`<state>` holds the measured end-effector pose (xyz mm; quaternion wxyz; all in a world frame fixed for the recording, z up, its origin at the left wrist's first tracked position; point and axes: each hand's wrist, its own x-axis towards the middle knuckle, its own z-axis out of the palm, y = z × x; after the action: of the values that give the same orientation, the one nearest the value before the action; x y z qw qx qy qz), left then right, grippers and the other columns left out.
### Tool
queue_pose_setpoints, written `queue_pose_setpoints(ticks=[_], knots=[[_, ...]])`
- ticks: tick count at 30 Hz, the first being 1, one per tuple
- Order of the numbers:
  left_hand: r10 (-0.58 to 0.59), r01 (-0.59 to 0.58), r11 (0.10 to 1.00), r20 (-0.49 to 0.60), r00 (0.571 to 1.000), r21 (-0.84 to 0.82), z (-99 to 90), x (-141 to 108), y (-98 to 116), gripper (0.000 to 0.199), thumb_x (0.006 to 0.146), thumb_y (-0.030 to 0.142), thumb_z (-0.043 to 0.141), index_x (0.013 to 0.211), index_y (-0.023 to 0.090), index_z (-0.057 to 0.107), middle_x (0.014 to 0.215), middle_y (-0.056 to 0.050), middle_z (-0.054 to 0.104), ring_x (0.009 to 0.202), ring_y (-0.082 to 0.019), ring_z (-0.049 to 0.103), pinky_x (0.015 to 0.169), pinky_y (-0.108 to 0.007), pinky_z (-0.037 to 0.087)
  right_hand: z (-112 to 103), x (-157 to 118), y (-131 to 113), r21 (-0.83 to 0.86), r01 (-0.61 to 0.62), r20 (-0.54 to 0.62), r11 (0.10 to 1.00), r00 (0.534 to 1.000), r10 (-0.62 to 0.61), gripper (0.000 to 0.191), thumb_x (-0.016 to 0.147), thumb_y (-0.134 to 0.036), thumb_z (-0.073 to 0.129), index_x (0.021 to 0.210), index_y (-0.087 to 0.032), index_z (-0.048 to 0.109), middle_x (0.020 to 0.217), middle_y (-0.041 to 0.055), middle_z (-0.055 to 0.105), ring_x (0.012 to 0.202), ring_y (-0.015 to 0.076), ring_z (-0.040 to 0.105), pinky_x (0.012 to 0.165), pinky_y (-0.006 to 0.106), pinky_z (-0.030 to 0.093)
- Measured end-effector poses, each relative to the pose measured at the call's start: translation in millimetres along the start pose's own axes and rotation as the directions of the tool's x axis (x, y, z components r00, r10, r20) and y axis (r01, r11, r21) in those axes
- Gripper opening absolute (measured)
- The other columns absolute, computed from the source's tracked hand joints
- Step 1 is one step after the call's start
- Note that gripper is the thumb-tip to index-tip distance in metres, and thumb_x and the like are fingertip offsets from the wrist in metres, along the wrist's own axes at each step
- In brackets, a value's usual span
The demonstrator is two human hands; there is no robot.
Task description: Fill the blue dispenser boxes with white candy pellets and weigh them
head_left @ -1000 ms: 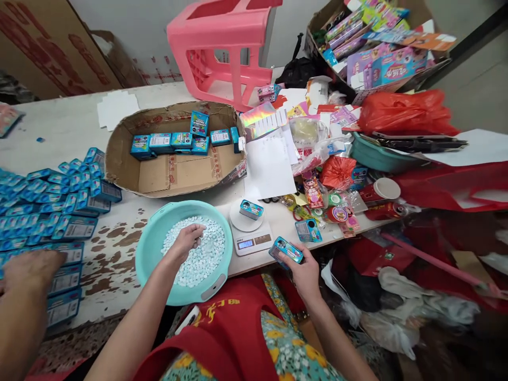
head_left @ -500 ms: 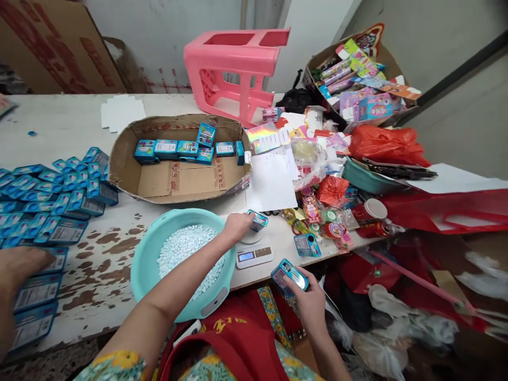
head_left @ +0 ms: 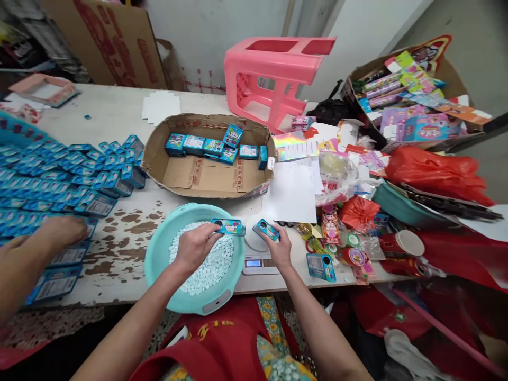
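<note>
My left hand (head_left: 197,244) grips a small blue candy box (head_left: 229,227) by its left end, above the right part of a turquoise basin (head_left: 159,286). White tablet candies (head_left: 210,272) fill the basin's bottom. In my right hand (head_left: 281,247) is another small blue candy box (head_left: 266,230), held tilted over the round white pan of a digital scale (head_left: 260,267); whether it touches the pan I cannot tell. The scale's display is lit, but its digits are too small to read. One more blue box (head_left: 320,266) lies on the table right of the scale.
A cut-down carton (head_left: 180,177) behind the basin holds several blue boxes. Rows of blue boxes (head_left: 95,203) cover the left side, where a co-worker's hand (head_left: 65,230) reaches in. A pink stool (head_left: 273,61) lies at the back; wrappers, a paper sheet (head_left: 291,196) and cups crowd the right.
My left hand has brought its box from the scale left over the basin. My right hand has moved its box from the table's front edge up to the scale. The view has turned left.
</note>
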<state>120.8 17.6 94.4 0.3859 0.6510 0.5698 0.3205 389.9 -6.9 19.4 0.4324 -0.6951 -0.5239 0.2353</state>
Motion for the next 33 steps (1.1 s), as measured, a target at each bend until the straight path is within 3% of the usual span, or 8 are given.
queue_pose_setpoints(ticks=[4,6,9,14,19,22,28,33], knots=[[0.009,-0.011,0.999,0.048,0.999,0.043,1.8,-33.1,-13.1,0.014,0.081,0.033,0.062,0.089,0.026,0.07,0.091,-0.006,0.068,0.087,-0.021,0.06,0.076,-0.026,0.04,2.2,-16.9,-32.1,-0.086,0.176,0.009,0.981,0.984,-0.176,0.066,0.07,-0.044,0.071,0.127,-0.018,0.047,0.132,0.0147,0.046,0.126,0.0294,0.04,0.105,0.047,0.033],[0.014,-0.013,1.0,0.094,0.996,-0.017,4.5,-44.9,-13.6,0.013,0.08,0.033,0.062,0.088,0.026,0.07,0.087,-0.006,0.067,0.084,-0.02,0.06,0.076,-0.026,0.04,7.2,-33.8,-56.0,-0.005,0.218,0.221,0.976,0.952,-0.212,0.071,0.069,-0.043,0.074,0.129,-0.02,0.045,0.13,0.0125,0.05,0.121,0.029,0.045,0.102,0.045,0.038],[-0.102,0.106,0.967,0.03,0.994,-0.23,3.4,-55.2,-14.4,0.017,0.078,0.037,0.064,0.088,0.024,0.069,0.081,-0.005,0.065,0.076,-0.018,0.058,0.07,-0.026,0.041,22.9,-53.4,-87.1,0.098,0.154,0.488,0.983,0.853,-0.182,0.039,0.076,-0.041,0.068,0.108,-0.022,0.059,0.101,0.0064,0.063,0.096,0.0238,0.059,0.085,0.037,0.048],[-0.545,0.325,0.567,-0.048,0.837,-0.757,-4.6,-50.6,-29.8,0.04,0.079,0.056,0.055,0.083,0.017,0.062,0.067,0.0,0.053,0.051,-0.008,0.042,0.047,-0.021,0.03,40.9,-55.5,-114.0,0.12,0.228,0.473,0.966,0.843,-0.257,0.032,0.077,-0.037,0.069,0.103,-0.023,0.059,0.098,0.0059,0.063,0.093,0.0227,0.058,0.08,0.034,0.045],[-0.69,0.471,0.28,0.165,0.704,-0.837,14.5,-29.7,-47.2,0.059,0.07,0.07,0.054,0.074,0.012,0.065,0.061,-0.001,0.053,0.052,-0.009,0.047,0.048,-0.021,0.034,56.6,-49.9,-108.3,-0.052,0.328,0.537,0.943,0.805,-0.251,0.028,0.075,-0.033,0.071,0.099,-0.022,0.061,0.093,0.0052,0.064,0.09,0.0241,0.059,0.077,0.035,0.042],[-0.696,0.445,0.228,0.174,0.697,-0.866,25.4,-23.1,-50.6,0.05,0.066,0.062,0.065,0.07,0.012,0.062,0.06,0.001,0.051,0.05,-0.008,0.046,0.045,-0.02,0.033,60.7,-50.7,-105.0,-0.048,0.303,0.544,0.952,0.807,-0.229,0.03,0.075,-0.034,0.071,0.101,-0.023,0.062,0.095,0.0049,0.064,0.092,0.0242,0.059,0.078,0.035,0.042],[-0.578,0.416,0.29,0.189,0.794,-0.862,3.1,-28.3,-40.1,0.041,0.071,0.054,0.065,0.072,0.015,0.055,0.05,0.006,0.038,0.04,-0.004,0.03,0.038,-0.018,0.014,47.6,-51.2,-109.3,0.226,0.029,0.522,0.974,0.84,-0.146,0.032,0.073,-0.035,0.073,0.1,-0.021,0.062,0.097,0.0042,0.063,0.093,0.0215,0.059,0.082,0.033,0.046],[-0.355,0.349,0.797,0.085,0.931,-0.494,-25.7,-40.6,-21.9,0.025,0.08,0.044,0.059,0.09,0.021,0.061,0.054,0.005,0.044,0.047,-0.008,0.037,0.046,-0.019,0.024,53.3,-48.3,-97.9,0.301,-0.103,0.477,0.948,0.877,-0.056,0.03,0.071,-0.034,0.074,0.096,-0.02,0.063,0.093,0.0029,0.062,0.091,0.021,0.059,0.082,0.033,0.046]])
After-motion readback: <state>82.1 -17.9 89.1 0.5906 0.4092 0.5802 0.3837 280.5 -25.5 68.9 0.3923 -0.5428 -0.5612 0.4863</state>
